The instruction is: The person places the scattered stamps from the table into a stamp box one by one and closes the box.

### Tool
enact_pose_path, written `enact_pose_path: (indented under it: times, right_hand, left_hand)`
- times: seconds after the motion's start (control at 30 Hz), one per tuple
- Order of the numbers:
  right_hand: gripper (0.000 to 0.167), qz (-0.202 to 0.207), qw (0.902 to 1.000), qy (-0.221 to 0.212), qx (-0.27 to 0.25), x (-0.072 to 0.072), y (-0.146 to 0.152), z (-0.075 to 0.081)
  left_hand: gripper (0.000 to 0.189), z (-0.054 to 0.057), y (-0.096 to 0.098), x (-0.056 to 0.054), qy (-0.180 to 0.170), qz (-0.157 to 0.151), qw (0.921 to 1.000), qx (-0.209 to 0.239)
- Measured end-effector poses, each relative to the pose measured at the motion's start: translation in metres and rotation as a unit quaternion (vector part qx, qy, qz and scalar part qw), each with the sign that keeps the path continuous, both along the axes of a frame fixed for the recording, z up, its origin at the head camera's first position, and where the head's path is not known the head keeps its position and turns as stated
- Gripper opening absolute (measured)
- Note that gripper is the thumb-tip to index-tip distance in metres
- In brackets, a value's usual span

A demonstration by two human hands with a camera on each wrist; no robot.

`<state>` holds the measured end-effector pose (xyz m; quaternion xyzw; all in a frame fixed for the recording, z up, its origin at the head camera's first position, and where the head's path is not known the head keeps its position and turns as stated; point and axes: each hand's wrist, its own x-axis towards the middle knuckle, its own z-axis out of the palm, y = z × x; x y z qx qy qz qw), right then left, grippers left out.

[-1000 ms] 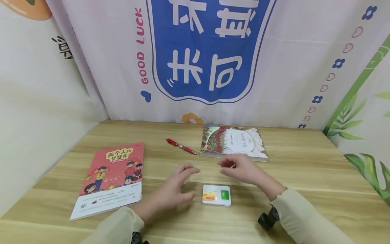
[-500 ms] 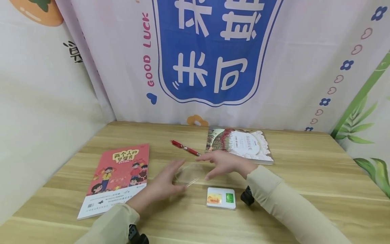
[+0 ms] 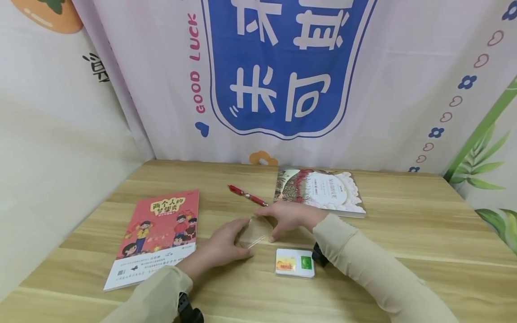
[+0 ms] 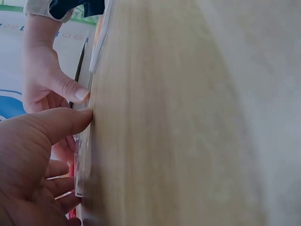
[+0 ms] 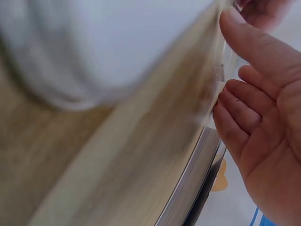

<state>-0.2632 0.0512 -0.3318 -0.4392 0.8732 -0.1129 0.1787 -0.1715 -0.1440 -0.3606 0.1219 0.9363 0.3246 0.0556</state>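
Observation:
A thin, clear plastic case [image 3: 256,231] lies nearly flat on the wooden table, its outline faint against the wood. My left hand [image 3: 224,242] holds its left side, thumb at the near edge and fingers toward the far edge. On its right side, my right hand [image 3: 284,217] holds it in the same way, thumb near and fingers far. In the left wrist view both thumbs meet close together at the edge of the case [image 4: 81,174]. Just right of and nearer than the case sits a small white box [image 3: 294,270] with an orange picture and a green sticker.
To the left lies a red and white picture book [image 3: 157,233]. A red pen [image 3: 247,195] lies behind the hands. Another book [image 3: 323,190] with an illustrated cover is at the back right. A printed curtain [image 3: 169,130] hangs behind the table [image 3: 404,215].
The clear plastic was tilted up in my left hand and now lies low at the table. My right hand has moved left from beside the back book to the right side of the case.

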Motion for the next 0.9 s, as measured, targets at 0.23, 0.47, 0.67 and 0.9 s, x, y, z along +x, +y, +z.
enact_pose_path:
  times: [0.23, 0.47, 0.67, 0.9]
  right_hand:
    - [0.064, 0.042, 0.9988, 0.023, -0.002, -0.001, -0.005, -0.004]
    - [0.060, 0.048, 0.9979, 0.038, 0.019, 0.002, -0.005, 0.000]
    - [0.061, 0.057, 0.9972, 0.044, 0.020, 0.005, -0.001, 0.008]
    - [0.055, 0.065, 0.9955, 0.069, -0.005, 0.009, 0.007, 0.024]
  left_hand:
    - [0.069, 0.000, 0.001, 0.000, 0.002, -0.012, 0.9997, -0.021]
    - [0.065, -0.002, 0.001, -0.001, 0.040, -0.036, 0.9981, -0.030]
    - [0.062, -0.002, 0.001, -0.002, 0.066, -0.046, 0.9965, -0.022]
    - [0.061, 0.003, 0.001, 0.001, 0.088, -0.046, 0.9950, 0.015]
